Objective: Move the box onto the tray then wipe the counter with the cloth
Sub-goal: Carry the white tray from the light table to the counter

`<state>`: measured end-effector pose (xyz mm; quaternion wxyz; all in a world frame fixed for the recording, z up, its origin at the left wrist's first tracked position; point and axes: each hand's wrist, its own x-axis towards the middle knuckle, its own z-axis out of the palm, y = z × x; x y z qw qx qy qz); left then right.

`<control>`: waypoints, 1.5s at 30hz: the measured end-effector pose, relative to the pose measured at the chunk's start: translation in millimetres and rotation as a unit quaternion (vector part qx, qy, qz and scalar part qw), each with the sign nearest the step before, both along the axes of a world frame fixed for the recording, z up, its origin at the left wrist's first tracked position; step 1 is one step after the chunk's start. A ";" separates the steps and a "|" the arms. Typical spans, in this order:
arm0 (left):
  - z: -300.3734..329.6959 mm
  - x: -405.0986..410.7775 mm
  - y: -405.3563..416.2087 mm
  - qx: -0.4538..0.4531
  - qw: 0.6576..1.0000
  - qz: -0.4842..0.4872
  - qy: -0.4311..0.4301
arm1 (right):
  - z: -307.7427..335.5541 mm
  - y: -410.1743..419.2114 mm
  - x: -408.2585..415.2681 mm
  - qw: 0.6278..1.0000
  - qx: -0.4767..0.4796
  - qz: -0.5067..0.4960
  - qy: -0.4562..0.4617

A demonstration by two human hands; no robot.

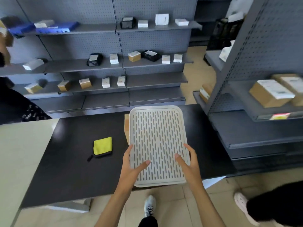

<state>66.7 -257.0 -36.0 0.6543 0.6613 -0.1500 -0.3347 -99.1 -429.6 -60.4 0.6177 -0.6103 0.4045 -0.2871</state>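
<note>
Left hand [131, 166], right hand [188, 163]: both clasp slotted tray [157, 128], light, stiff, over counter's [73, 161] near edge. Box [126, 126]: mostly hidden beneath tray; grasp sides. Cloth [102, 145]: soft, mid-counter.

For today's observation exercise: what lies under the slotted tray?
A strip of brown cardboard box shows past the tray's left edge, on the black counter. The tray covers the rest, so its full shape stays hidden.

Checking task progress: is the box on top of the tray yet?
No. The slotted tray, held at its near end by the left hand and right hand, has nothing on it; a brown box edge peeks from beneath.
</note>
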 end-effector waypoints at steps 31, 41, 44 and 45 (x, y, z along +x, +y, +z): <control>-121.3 -11.9 -345.5 0.161 0.978 -0.111 0.067 | -88.7 -300.7 -30.3 0.973 0.099 -0.114 0.173; -156.9 -32.7 -395.4 0.222 0.970 -0.063 0.079 | -132.0 -369.0 -41.5 0.969 0.127 -0.047 0.208; -166.1 -39.0 -402.9 0.234 0.968 -0.048 0.077 | -143.8 -379.3 -42.5 0.967 0.124 -0.037 0.220; -169.9 -40.9 -404.1 0.238 0.967 -0.043 0.077 | -146.8 -381.1 -42.9 0.966 0.122 -0.031 0.226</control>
